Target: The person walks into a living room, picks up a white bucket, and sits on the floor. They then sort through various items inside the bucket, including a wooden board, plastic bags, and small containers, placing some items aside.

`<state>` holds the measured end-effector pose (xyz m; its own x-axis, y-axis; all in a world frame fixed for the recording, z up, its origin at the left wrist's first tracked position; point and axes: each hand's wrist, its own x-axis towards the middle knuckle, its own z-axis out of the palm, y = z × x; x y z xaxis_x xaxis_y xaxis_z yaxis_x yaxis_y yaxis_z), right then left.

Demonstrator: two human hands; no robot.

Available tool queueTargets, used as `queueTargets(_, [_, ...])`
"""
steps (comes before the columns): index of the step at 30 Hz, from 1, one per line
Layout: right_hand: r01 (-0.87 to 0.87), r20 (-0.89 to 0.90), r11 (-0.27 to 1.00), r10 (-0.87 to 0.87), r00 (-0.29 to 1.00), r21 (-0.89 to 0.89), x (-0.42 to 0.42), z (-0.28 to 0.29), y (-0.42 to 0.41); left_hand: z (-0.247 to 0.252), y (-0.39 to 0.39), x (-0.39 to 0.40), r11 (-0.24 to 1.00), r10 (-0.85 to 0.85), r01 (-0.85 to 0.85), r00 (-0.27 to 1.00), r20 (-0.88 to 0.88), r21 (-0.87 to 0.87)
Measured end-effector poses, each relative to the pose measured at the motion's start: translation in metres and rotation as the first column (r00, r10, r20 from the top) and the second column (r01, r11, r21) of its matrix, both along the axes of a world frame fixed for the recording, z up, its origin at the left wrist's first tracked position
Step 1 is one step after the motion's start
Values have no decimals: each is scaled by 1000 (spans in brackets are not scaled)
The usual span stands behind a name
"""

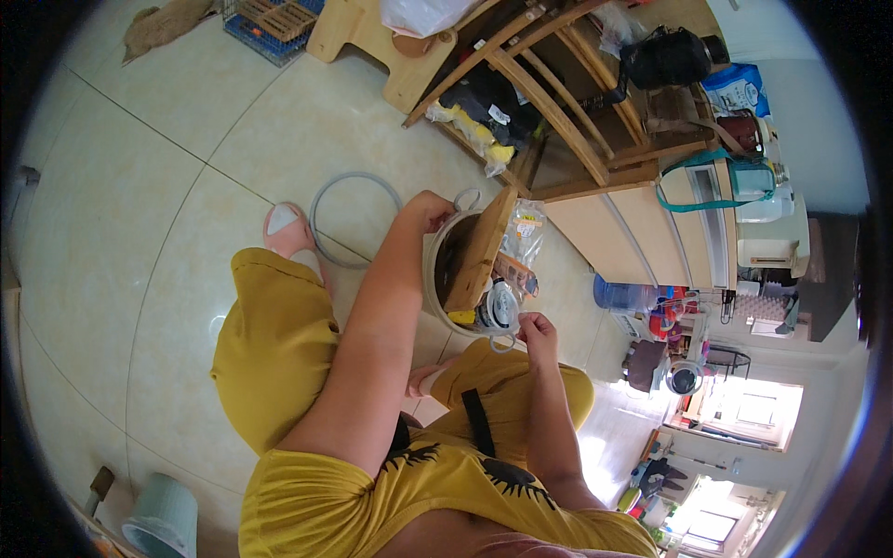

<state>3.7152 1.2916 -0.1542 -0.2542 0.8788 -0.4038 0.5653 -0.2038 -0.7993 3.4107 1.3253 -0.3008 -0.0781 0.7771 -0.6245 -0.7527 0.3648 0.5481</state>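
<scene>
A pale round bin (431, 279) stands on the floor between my knees, with a loop handle on each side. My left hand (438, 210) has its fingers curled at the bin's far-left rim, beside one loop. My right hand (537, 331) has thumb and forefinger pinched together at the near-right edge, close to the other loop; what lies between them is too small to tell. Inside the bin are a thick wooden board (481, 258) standing on edge, a white round container (499, 307), a yellow piece (461, 317) and clear plastic packaging (523, 230).
A grey ring (312, 220) lies on the tiles left of the bin. Beyond stand a wooden rack (551, 111), a drawer cabinet (600, 237) and a wooden stool (349, 28). An animal (167, 24) lies near a wire cage (272, 31). A pale green bucket (164, 513) is at lower left.
</scene>
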Motion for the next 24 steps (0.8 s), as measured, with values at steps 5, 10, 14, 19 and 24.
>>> queueTargets(5, [27, -34, 997, -29, 999, -67, 5, 4, 0, 17, 2, -4, 973, -232, 221, 939, -253, -74])
queueTargets(10, [-2, -101, 987, -14, 995, -158, -1, 7, 6, 9, 15, -27, 865, -487, 469, 697, -527, -179])
queueTargets(14, [-19, -104, 985, 0, 995, -174, 2, 7, 10, 14, 16, -24, 877, -451, 469, 733, -509, -101])
queueTargets(19, [-34, -131, 986, 12, 991, -162, 9, 2, 13, 31, 8, -18, 926, -362, 377, 874, -325, -17])
queueTargets(24, [2, -108, 991, -16, 994, -131, 6, 6, 10, 30, 15, -11, 956, -293, 280, 916, -276, -86])
